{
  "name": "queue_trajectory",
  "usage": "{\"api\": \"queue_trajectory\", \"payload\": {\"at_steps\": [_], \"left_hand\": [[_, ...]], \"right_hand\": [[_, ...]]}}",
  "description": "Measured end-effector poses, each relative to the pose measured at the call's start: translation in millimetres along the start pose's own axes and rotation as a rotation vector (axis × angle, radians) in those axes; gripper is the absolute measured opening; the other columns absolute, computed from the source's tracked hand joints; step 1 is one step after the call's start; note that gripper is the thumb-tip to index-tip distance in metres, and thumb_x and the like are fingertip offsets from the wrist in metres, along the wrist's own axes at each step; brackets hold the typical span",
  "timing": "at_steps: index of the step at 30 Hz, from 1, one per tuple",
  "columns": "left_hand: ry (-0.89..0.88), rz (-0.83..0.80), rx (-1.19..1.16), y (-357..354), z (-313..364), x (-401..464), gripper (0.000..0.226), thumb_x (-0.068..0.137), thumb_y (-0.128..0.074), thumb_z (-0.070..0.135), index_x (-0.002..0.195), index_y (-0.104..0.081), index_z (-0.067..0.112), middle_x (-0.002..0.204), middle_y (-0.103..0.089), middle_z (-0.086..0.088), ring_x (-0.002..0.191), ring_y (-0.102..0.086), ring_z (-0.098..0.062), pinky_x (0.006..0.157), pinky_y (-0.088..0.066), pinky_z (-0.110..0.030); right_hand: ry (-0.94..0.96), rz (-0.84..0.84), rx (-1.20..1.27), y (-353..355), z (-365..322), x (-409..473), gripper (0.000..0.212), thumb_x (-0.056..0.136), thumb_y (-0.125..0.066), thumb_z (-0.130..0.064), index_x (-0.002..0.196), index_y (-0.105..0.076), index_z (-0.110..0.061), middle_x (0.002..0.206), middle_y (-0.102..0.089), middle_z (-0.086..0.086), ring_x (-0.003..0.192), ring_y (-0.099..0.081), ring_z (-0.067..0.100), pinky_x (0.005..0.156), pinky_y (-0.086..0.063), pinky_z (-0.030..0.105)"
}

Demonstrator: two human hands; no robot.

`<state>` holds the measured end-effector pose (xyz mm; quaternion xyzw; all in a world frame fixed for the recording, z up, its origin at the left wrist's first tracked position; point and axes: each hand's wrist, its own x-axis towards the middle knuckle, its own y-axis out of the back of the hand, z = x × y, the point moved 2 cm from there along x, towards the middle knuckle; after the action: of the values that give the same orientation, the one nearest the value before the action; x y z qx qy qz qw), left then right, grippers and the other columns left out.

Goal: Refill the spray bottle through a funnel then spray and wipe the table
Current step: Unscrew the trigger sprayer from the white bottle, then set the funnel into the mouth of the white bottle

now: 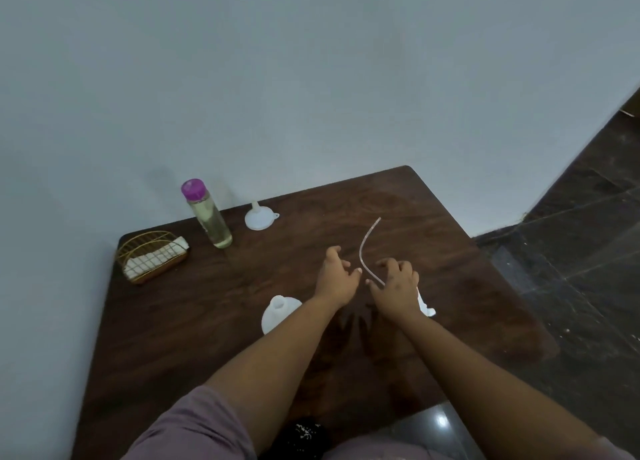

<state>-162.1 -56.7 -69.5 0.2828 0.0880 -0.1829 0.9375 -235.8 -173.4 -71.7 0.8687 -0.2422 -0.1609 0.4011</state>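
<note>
the white plastic spray bottle (277,312) stands uncapped at the table's (194,321) centre, half hidden by the left forearm. right hand (398,286) pinches the white spray head (425,303), its thin curved tube (365,248) arcing toward 12 o'clock. left hand (337,279) hovers with fingers loosely spread, holding nothing. a white funnel (259,217) sits inverted at 11 o'clock.

Open white spray bottle (277,312), funnel (259,217) apart
</note>
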Motion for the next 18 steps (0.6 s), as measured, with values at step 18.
{"api": "queue_trajectory", "payload": {"at_steps": [18], "left_hand": [[-0.015, 0.43, -0.199, 139.3, -18.7, -15.0, 0.039, 0.089, -0.069, 0.021, 0.122, -0.049, 0.019, 0.103, -0.061, 0.004, 0.094, -0.061, -0.012, 0.085, -0.053, -0.029]], "right_hand": [[0.259, -0.229, 0.121, -26.1, -106.6, 27.4, 0.02, 0.089, -0.063, -0.029, 0.108, -0.057, -0.024, 0.119, -0.047, 0.0, 0.117, -0.039, 0.018, 0.092, -0.035, 0.027]]}}
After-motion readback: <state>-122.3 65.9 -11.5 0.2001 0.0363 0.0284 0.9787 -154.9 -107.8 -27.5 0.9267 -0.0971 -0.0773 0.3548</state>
